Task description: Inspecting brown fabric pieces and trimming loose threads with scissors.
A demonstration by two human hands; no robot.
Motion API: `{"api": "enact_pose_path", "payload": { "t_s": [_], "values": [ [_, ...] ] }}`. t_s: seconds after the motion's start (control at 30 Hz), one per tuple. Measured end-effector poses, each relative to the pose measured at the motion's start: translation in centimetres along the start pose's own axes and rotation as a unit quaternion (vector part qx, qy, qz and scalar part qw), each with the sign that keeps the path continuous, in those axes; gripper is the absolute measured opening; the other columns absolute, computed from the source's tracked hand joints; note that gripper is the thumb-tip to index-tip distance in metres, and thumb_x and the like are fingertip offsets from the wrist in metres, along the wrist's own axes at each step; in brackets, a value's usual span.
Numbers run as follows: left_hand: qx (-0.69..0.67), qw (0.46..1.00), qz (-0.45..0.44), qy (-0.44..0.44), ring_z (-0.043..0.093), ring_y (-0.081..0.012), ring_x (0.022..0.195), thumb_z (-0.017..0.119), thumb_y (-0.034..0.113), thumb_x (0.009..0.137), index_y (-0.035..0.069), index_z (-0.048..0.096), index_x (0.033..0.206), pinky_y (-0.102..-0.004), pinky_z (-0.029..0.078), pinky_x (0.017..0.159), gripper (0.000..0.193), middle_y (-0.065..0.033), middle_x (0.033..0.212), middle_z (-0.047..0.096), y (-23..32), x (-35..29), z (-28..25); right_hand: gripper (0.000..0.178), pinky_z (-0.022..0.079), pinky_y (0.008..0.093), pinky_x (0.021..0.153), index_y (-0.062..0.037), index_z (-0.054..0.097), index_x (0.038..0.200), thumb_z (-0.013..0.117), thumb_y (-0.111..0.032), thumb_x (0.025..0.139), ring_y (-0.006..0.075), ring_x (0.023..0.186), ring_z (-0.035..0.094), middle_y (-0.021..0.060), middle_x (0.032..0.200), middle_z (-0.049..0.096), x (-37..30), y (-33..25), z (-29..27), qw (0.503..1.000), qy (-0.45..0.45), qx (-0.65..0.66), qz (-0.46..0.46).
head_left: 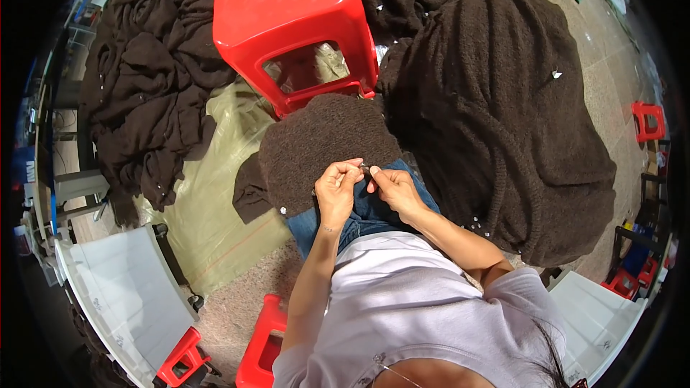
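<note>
A dark brown knitted piece [327, 136] lies over my knees, on top of blue jeans. At its near edge my two hands meet, fingertips almost touching. My left hand [335, 192] is closed in a pinch, with thumb and forefinger pressed together. My right hand [397, 192] also pinches, thumb against fingers. Something small and dark shows between the fingertips, too small to name. A small shiny white bead or button [283, 210] sits at the left corner of the knitted piece.
A red plastic stool [287, 7] stands right beyond my knees. Heaped brown knitwear lies left [147, 86] and right [496, 122], with small white bits on it. Yellowish plastic sheeting [215, 194] covers floor at left. White panels [126, 280] and another red stool [262, 341] are nearby.
</note>
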State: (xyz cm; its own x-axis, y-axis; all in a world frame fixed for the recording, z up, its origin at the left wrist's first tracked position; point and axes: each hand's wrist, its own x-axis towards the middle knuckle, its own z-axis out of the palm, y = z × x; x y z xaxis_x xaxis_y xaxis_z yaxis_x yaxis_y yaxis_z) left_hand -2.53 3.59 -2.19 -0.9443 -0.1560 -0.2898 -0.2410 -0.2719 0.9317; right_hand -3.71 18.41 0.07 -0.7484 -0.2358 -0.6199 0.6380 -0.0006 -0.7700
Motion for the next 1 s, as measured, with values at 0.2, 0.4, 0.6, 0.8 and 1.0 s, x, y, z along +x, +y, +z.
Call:
{"api": "enact_pose_path", "payload": {
  "t_s": [0.2,0.4,0.6,0.8,1.0],
  "values": [
    [-0.016,1.000,0.019,0.003,0.066,-0.0162,0.090,0.058,0.003,0.096,-0.003,0.062,0.094,-0.0291,0.056,0.084,0.007,-0.0172,0.111,0.066,-0.1,-0.8,-0.5,0.045,0.023,0.0238,0.046,-0.0053,0.063,0.068,0.055,-0.037,0.099,0.0045,0.048,0.034,-0.0052,0.054,0.044,-0.5,0.1,0.7,1.000,0.009,0.022,0.001],
    [0.229,0.973,0.012,-0.017,0.056,-0.0080,0.058,0.067,0.016,0.093,0.000,0.057,0.058,-0.0254,0.043,0.055,0.040,-0.0031,0.059,0.059,1.6,-4.7,-1.6,0.051,0.019,0.0231,0.036,-0.0072,0.061,0.080,0.049,-0.053,0.099,0.0048,0.039,0.027,-0.0061,0.051,0.035,-1.4,1.2,-1.3,0.986,0.122,0.115,-0.019],
    [0.170,0.915,0.191,0.311,0.051,-0.0055,0.065,0.062,0.007,0.094,0.001,0.058,0.082,-0.0234,0.041,0.057,0.014,-0.0015,0.076,0.059,-1.0,-8.0,-7.8,0.018,0.035,0.0204,0.051,-0.0029,0.064,0.089,0.066,-0.020,0.094,0.0036,0.057,0.044,-0.0038,0.065,0.051,-0.9,1.1,1.2,0.963,0.101,-0.101,-0.230],
    [0.128,0.918,0.119,0.355,0.055,-0.0066,0.083,0.058,-0.007,0.090,0.005,0.056,0.122,-0.0195,0.046,0.073,0.034,-0.0043,0.111,0.057,-4.7,-7.3,-14.5,0.024,0.053,0.0301,0.072,-0.0031,0.066,0.102,0.075,-0.008,0.080,0.0218,0.085,0.065,0.0115,0.100,0.065,-0.6,-0.3,8.3,0.847,-0.057,-0.300,-0.435],
    [0.193,0.935,0.195,0.224,0.058,-0.0110,0.098,0.057,-0.012,0.087,0.005,0.062,0.121,-0.0230,0.048,0.083,0.039,-0.0063,0.138,0.043,-2.5,-4.3,-16.2,0.039,0.055,0.0362,0.075,-0.0082,0.064,0.111,0.079,-0.012,0.074,0.0284,0.095,0.065,0.0082,0.117,0.056,1.2,0.2,12.0,0.789,-0.060,-0.466,-0.395]
  ]
}}
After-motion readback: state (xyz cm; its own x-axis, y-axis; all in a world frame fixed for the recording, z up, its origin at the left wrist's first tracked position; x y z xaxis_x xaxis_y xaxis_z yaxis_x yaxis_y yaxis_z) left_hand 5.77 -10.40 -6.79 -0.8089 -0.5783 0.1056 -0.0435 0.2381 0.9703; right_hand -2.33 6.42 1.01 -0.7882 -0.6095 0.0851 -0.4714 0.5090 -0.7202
